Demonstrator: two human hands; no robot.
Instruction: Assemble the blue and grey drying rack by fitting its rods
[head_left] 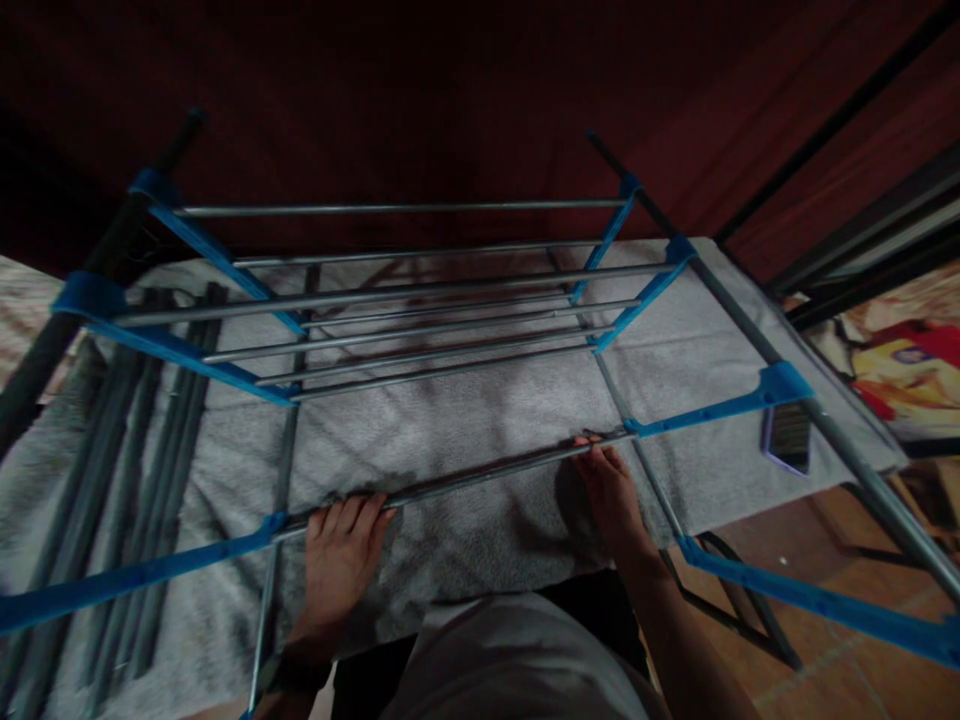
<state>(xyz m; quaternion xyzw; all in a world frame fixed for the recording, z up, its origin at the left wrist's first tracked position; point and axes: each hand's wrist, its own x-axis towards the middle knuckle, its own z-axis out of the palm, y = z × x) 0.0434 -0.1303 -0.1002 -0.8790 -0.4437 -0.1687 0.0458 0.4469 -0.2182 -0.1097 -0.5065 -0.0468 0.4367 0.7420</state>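
A metal tube spans low across the near side of a rack frame, between two blue plastic brackets. My left hand is wrapped over its left part, close to the left blue bracket. Around the tube's right end my right hand closes its fingers, just short of the right blue bracket. Farther back, several thin metal bars run between other blue brackets. Thicker grey poles carry the brackets on both sides.
Several loose grey tubes lie at the left on a grey cloth. A phone lies at the right, behind the right pole. A dark red panel stands behind. Tiled floor shows at lower right.
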